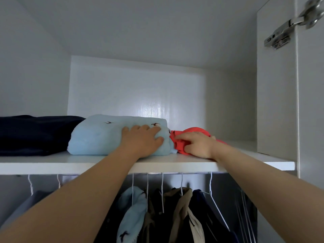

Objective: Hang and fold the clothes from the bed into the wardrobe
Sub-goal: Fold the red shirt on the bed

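Both raised: left hand [142, 139] grips blue bundle [98, 135], right hand [199, 145] red cloth [196, 129].

We find no text, label, brand or no. we can read; small dark marks on the light blue folded top [105, 137] are bird shapes, not letters, & any stamp on the metal hinge [280, 36] is too blurred to make out
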